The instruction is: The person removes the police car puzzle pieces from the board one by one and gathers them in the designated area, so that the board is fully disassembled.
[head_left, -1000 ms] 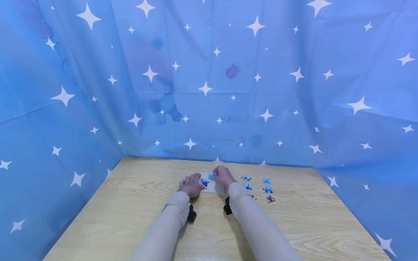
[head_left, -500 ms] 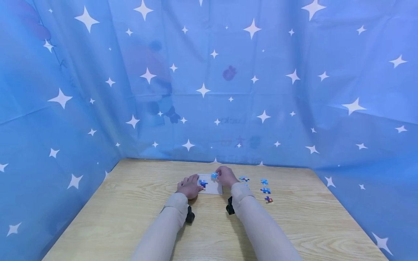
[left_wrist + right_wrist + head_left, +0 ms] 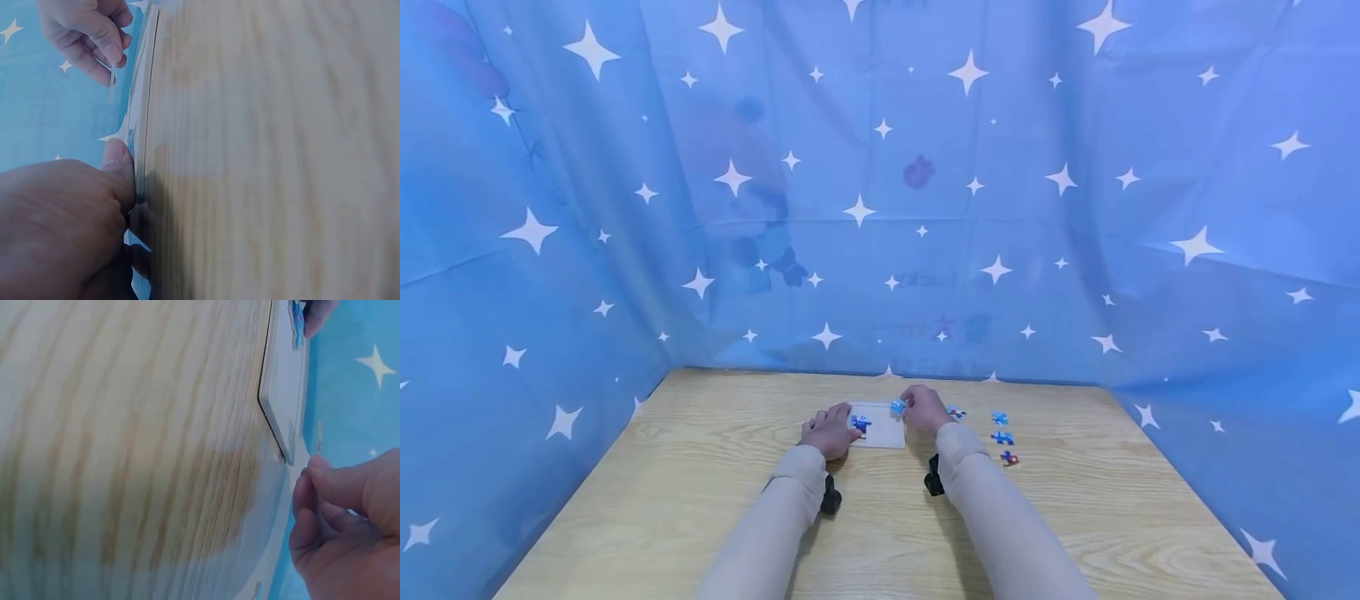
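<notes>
A white puzzle board (image 3: 886, 432) lies flat on the table between the hands. My left hand (image 3: 827, 432) rests at its left edge, fingers spread, with the thumb by a blue puzzle piece (image 3: 861, 424) lying on the board. Above the board's far right corner, my right hand (image 3: 925, 408) pinches another light-blue puzzle piece (image 3: 898, 407) between thumb and fingertips. The right wrist view shows that held piece (image 3: 319, 436) edge-on, raised clear of the board. In the left wrist view, the left thumb (image 3: 117, 153) lies along the board's edge.
Right of the right hand lie loose puzzle pieces: a light-blue one (image 3: 999, 418), a blue one (image 3: 1002, 437) and a red-and-blue one (image 3: 1009, 458). Another piece (image 3: 956, 412) is partly hidden by the right hand. A blue star-patterned curtain (image 3: 880, 250) stands behind the wooden table (image 3: 880, 525).
My right hand has moved right across the board's far side, still pinching the piece. My left hand stays at the board. The head view has shifted slightly.
</notes>
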`<state>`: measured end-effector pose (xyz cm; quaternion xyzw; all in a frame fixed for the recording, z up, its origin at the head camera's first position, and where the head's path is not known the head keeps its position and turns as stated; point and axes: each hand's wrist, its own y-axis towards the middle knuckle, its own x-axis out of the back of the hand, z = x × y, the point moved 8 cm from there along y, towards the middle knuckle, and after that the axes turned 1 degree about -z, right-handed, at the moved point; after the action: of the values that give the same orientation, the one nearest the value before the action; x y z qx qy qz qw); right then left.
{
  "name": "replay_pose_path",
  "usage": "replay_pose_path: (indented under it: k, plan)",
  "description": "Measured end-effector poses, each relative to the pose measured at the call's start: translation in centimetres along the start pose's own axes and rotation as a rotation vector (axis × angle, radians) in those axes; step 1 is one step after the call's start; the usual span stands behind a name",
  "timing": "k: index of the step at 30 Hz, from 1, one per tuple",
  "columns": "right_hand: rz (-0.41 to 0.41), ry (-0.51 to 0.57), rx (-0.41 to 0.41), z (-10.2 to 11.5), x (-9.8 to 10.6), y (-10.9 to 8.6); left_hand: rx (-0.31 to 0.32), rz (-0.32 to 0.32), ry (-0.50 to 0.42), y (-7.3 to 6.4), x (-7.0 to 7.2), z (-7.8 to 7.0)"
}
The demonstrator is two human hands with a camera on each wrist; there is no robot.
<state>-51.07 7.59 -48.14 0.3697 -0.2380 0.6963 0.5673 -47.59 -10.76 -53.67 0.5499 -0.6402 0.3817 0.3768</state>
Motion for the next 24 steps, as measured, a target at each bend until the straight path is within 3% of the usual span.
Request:
replay_pose_path:
  k: [7, 24]
  plan:
    - [0.013, 0.011, 0.007, -0.7, 0.3, -0.2, 0.003, 0.013, 0.001, -1.0, 0.8, -0.7]
    - [0.005, -0.018, -0.026, -2.3, 1.5, -0.5, -0.019, 0.002, -0.001, -1.4, 1.0, -1.0]
